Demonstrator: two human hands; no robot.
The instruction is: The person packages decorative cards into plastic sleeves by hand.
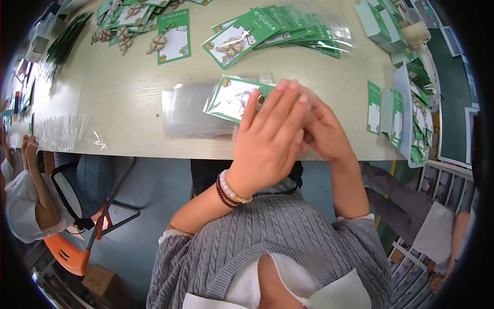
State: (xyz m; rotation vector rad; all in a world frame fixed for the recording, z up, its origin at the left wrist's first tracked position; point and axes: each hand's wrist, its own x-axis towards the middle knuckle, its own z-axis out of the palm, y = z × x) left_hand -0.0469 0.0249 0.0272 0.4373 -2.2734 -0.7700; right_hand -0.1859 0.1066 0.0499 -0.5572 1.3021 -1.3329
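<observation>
Both hands (272, 129) at bagged grn/wht card (226, 100), clr bags (182, 118) under, more cards (262, 28) nearby

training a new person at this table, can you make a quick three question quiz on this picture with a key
1. On which wrist are the beaded bracelets: left or right?

2. True or false: the person's left hand and right hand are spread wide apart, with a large gap between them.

3. What does the left hand partly cover?
a) an orange chair
b) a green-and-white card
c) a cardboard box

Key:
1. Left.
2. False; the hands are close together, overlapping in this view.
3. b
</observation>
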